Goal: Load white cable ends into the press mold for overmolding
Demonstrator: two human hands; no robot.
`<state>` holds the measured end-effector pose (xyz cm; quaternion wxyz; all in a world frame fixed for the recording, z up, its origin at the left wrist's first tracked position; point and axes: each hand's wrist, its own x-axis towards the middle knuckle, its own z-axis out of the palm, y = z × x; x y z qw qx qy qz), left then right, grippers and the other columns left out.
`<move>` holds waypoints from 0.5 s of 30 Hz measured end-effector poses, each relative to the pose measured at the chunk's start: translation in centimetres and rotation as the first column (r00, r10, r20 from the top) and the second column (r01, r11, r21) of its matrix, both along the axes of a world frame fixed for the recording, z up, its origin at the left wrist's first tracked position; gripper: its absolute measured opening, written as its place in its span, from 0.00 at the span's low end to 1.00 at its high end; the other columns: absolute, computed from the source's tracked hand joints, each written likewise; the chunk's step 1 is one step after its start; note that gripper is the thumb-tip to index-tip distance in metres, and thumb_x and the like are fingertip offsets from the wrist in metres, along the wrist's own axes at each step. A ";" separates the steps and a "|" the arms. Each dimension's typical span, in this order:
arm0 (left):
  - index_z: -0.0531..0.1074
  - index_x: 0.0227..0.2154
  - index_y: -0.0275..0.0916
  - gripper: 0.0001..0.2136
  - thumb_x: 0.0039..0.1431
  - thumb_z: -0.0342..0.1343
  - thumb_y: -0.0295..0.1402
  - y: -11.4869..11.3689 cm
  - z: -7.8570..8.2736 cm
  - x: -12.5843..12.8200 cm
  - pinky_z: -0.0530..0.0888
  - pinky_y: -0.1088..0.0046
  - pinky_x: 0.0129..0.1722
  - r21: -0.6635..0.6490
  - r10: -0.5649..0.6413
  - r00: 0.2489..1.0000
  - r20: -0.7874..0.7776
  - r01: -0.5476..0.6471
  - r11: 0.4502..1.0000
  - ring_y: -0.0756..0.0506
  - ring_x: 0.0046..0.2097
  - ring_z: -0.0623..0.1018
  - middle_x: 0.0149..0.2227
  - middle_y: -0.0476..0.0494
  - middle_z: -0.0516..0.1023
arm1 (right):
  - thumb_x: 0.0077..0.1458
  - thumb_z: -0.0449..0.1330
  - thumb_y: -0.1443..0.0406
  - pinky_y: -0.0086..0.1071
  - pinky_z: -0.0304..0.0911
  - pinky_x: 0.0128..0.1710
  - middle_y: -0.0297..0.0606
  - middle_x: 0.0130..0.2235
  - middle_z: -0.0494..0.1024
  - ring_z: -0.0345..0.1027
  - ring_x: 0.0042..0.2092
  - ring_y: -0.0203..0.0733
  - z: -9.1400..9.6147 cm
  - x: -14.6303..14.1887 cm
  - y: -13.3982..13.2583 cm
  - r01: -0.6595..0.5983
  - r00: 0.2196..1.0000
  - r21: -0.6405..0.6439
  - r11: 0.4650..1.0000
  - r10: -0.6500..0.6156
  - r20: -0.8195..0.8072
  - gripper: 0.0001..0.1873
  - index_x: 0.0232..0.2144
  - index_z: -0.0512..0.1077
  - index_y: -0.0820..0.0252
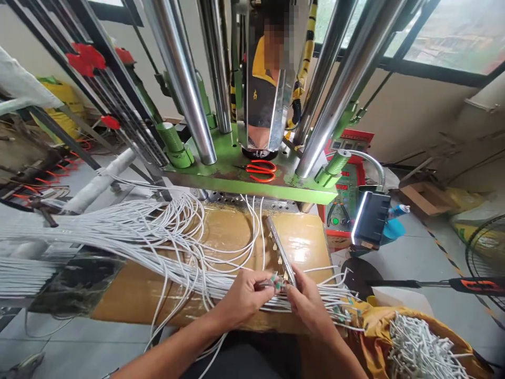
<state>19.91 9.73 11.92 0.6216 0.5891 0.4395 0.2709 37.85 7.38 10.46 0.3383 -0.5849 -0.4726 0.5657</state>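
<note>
My left hand [245, 293] is closed in a pinch around a cable end [275, 280] with small green and silvery parts on it. Close beside it, my right hand [308, 301] is wrapped around the lower end of a long narrow metal bar [279, 247]. Small brass-coloured pieces stick out along the bar's left side. The fingertips of both hands nearly meet at the bar's lower end, so the exact contact there is hidden. Under my hands runs a thick bundle of white cables [185, 263], lying across a brown tape-covered work surface [305, 226].
Ahead stands a press with a green plate [221, 176] and steel columns; orange-handled scissors [261, 170] lie on the plate. At right are a red control box [345, 181], a lit lamp [366, 220] and a fan [487, 258]. A yellow sack [374, 329] holds white cable scraps.
</note>
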 end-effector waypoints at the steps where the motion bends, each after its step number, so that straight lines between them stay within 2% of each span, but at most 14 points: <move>1: 0.75 0.25 0.35 0.13 0.58 0.52 0.38 0.0 -0.1 -0.1 0.65 0.74 0.31 0.100 -0.026 0.997 -0.074 0.033 0.994 0.49 0.28 0.69 0.23 0.48 0.71 | 0.53 0.54 0.61 0.29 0.63 0.24 0.27 0.20 0.66 0.59 0.21 0.35 -0.2 -0.1 0.0 0.007 1.000 0.031 0.999 -0.007 0.006 0.24 0.53 0.66 0.60; 4: 0.76 0.26 0.37 0.14 0.61 0.50 0.36 -0.2 -0.4 -0.2 0.67 0.72 0.36 0.337 -0.084 0.974 -0.209 0.152 0.929 0.46 0.32 0.72 0.25 0.44 0.75 | 0.53 0.53 0.64 0.36 0.68 0.40 0.35 0.30 0.75 0.69 0.34 0.42 -0.2 -0.3 0.2 -0.001 1.000 0.130 0.991 -0.001 0.010 0.22 0.51 0.69 0.60; 7: 0.78 0.31 0.40 0.14 0.63 0.46 0.34 -0.2 -0.7 -0.1 0.68 0.69 0.40 0.456 -0.114 0.956 -0.269 0.231 0.859 0.43 0.35 0.75 0.30 0.40 0.79 | 0.54 0.53 0.66 0.41 0.61 0.54 0.41 0.45 0.76 0.68 0.48 0.47 0.1 -0.4 0.3 -0.012 1.000 0.184 0.983 0.010 0.010 0.22 0.51 0.69 0.60; 10: 0.77 0.37 0.41 0.14 0.64 0.45 0.32 -0.3 -1.2 0.0 0.69 0.68 0.41 0.506 -0.119 0.942 -0.315 0.273 0.819 0.43 0.37 0.76 0.34 0.39 0.80 | 0.55 0.53 0.65 0.44 0.57 0.58 0.43 0.50 0.75 0.65 0.53 0.48 -0.2 -0.3 0.1 0.003 0.999 0.189 0.982 -0.011 0.039 0.22 0.53 0.68 0.60; 15: 0.77 0.39 0.41 0.14 0.63 0.44 0.31 -0.2 -2.1 -0.1 0.71 0.67 0.41 0.560 -0.111 0.942 -0.316 0.279 0.780 0.43 0.38 0.76 0.36 0.38 0.80 | 0.57 0.52 0.66 0.43 0.57 0.58 0.42 0.51 0.74 0.65 0.54 0.47 -1.1 -0.4 -0.2 -0.007 0.997 0.236 0.972 -0.012 0.082 0.24 0.56 0.65 0.59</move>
